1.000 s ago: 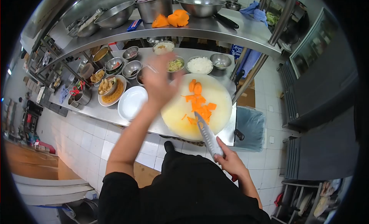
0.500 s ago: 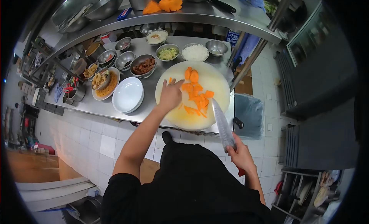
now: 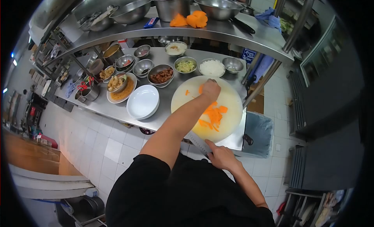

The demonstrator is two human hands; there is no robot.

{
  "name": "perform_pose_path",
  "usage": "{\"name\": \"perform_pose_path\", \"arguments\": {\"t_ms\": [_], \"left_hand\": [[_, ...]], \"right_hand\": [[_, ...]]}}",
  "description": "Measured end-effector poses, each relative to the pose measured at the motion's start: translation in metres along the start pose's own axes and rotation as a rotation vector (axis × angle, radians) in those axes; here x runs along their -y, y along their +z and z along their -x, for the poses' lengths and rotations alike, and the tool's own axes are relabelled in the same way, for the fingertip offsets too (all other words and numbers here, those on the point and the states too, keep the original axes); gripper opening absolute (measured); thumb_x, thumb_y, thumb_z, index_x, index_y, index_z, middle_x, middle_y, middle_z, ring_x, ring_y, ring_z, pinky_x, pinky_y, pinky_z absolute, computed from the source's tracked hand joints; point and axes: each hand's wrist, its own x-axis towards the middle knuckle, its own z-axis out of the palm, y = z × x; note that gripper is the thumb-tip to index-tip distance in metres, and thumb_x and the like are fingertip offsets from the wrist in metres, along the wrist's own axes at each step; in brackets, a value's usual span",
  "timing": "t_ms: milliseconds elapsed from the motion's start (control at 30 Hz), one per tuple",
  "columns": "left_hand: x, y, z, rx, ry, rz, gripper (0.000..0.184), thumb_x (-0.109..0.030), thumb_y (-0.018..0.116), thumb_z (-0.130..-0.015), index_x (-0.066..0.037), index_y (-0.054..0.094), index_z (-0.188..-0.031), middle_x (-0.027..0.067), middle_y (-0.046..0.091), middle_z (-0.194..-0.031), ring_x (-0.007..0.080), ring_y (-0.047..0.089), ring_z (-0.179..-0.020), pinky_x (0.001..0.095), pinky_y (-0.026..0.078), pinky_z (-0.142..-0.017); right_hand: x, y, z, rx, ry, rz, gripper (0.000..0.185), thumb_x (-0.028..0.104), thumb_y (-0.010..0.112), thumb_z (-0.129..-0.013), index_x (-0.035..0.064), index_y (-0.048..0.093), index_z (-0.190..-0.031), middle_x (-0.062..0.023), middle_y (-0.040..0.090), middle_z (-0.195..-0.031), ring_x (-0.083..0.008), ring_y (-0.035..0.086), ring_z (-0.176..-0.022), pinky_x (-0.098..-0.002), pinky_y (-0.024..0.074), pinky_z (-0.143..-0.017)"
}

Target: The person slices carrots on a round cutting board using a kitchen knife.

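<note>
On the round cutting board (image 3: 183, 112), my left hand (image 3: 210, 89) is closed over the far part, where the carrot pieces lie. Orange shows beside its fingers, but the fingertips are hidden under the hand. Cut carrot pieces (image 3: 214, 116) are heaped nearer to me, and a few small bits (image 3: 187, 92) lie to the left. My right hand (image 3: 222, 156) is wrapped round the handle of a large knife (image 3: 198, 143), whose blade points up and left at the board's near edge.
Stacked white plates (image 3: 143, 101) stand left of the board. Behind are bowls of browned meat (image 3: 161, 75), shredded greens (image 3: 185, 65) and chopped white food (image 3: 212, 68). A steel shelf (image 3: 218, 32) crosses above. A lined bin (image 3: 259, 133) stands at the right.
My left hand has moved right and away over the board onto the far carrot pieces, and its fingers have closed. The knife in my right hand has moved left and back from the pieces.
</note>
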Motion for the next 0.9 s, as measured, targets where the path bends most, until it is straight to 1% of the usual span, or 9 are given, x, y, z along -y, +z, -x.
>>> {"name": "perform_pose_path", "arguments": {"t_ms": [167,267,333,400,467,567,700,767,900], "left_hand": [[0.006,0.003,-0.004,0.01,-0.01,0.049,0.027,-0.018,0.075,-0.084,-0.004,0.081,-0.106,0.0187,0.076,-0.11,0.031,0.072,-0.107,0.039,0.06,-0.09],[0.031,0.004,0.021,-0.186,-0.186,0.465,0.026,-0.015,0.074,-0.082,-0.001,0.08,-0.103,0.0201,0.077,-0.105,0.0329,0.075,-0.097,0.0408,0.06,-0.084],[0.055,-0.015,0.039,0.077,-0.294,0.86,0.026,-0.014,0.075,-0.083,0.002,0.078,-0.104,0.0167,0.077,-0.101,0.0262,0.075,-0.086,0.0367,0.058,-0.074],[0.073,0.007,0.091,0.047,-0.511,1.472,0.028,-0.015,0.076,-0.087,0.002,0.076,-0.11,0.0091,0.075,-0.092,0.0163,0.07,-0.078,0.0303,0.054,-0.067],[0.07,0.004,0.143,-0.012,-0.621,1.709,0.03,-0.014,0.078,-0.089,0.003,0.075,-0.114,0.0042,0.072,-0.085,0.0113,0.065,-0.074,0.0258,0.051,-0.063],[0.045,0.016,0.208,-0.008,-0.763,1.731,0.027,-0.014,0.078,-0.092,0.004,0.075,-0.112,0.0051,0.073,-0.082,0.0125,0.067,-0.071,0.0276,0.051,-0.06],[0.016,-0.001,0.245,0.083,-0.799,1.34,0.028,-0.019,0.082,-0.092,0.003,0.074,-0.11,0.009,0.074,-0.08,0.0198,0.07,-0.064,0.0327,0.056,-0.063],[0.012,-0.005,0.247,-0.247,-0.536,0.831,0.026,-0.014,0.08,-0.09,-0.001,0.073,-0.112,0.0137,0.074,-0.091,0.0284,0.072,-0.076,0.0356,0.058,-0.068],[0.026,0.004,0.234,-0.537,-0.098,0.73,0.028,-0.01,0.077,-0.088,-0.002,0.071,-0.114,0.0211,0.069,-0.108,0.0397,0.068,-0.094,0.0459,0.057,-0.082]], "right_hand": [[-0.013,0.0,-0.029,-0.085,0.112,-0.016,0.046,0.027,0.064,-0.099,0.0014,0.057,-0.136,-0.0313,0.075,-0.105,-0.0492,0.072,-0.104,-0.0565,0.0547,-0.096],[-0.021,-0.011,-0.03,-0.094,0.223,-0.021,0.038,0.029,0.064,-0.099,-0.0022,0.064,-0.121,-0.0313,0.074,-0.105,-0.0488,0.071,-0.105,-0.056,0.0549,-0.096],[-0.031,-0.013,-0.024,-0.107,0.257,-0.045,0.036,0.029,0.063,-0.099,-0.0047,0.068,-0.109,-0.0318,0.074,-0.105,-0.0489,0.071,-0.104,-0.0565,0.0548,-0.094],[-0.051,-0.001,-0.015,-0.087,0.269,-0.172,0.035,0.029,0.062,-0.1,-0.0048,0.068,-0.109,-0.0313,0.074,-0.104,-0.0481,0.072,-0.1,-0.0558,0.0554,-0.092],[-0.055,0.004,-0.008,-0.051,0.298,-0.419,0.032,0.025,0.059,-0.1,-0.0052,0.067,-0.107,-0.0304,0.074,-0.098,-0.0446,0.074,-0.087,-0.0522,0.0567,-0.085],[-0.038,-0.002,0.005,-0.003,0.306,-0.704,0.028,0.023,0.059,-0.1,-0.0052,0.063,-0.104,-0.0281,0.072,-0.091,-0.0436,0.072,-0.083,-0.051,0.0555,-0.082],[-0.017,-0.005,0.005,-0.06,0.16,-0.365,0.022,0.015,0.058,-0.099,-0.0037,0.059,-0.11,-0.0301,0.071,-0.096,-0.0505,0.068,-0.098,-0.0545,0.0537,-0.089],[-0.007,0.0,0.002,-0.091,0.133,-0.143,0.022,0.011,0.056,-0.099,-0.0058,0.056,-0.114,-0.0313,0.071,-0.099,-0.0519,0.068,-0.099,-0.0564,0.0531,-0.089],[0.0,-0.002,0.002,-0.112,0.042,0.058,0.026,0.001,0.058,-0.089,-0.0111,0.055,-0.112,-0.0305,0.071,-0.082,-0.0488,0.072,-0.08,-0.0556,0.057,-0.075]]}}
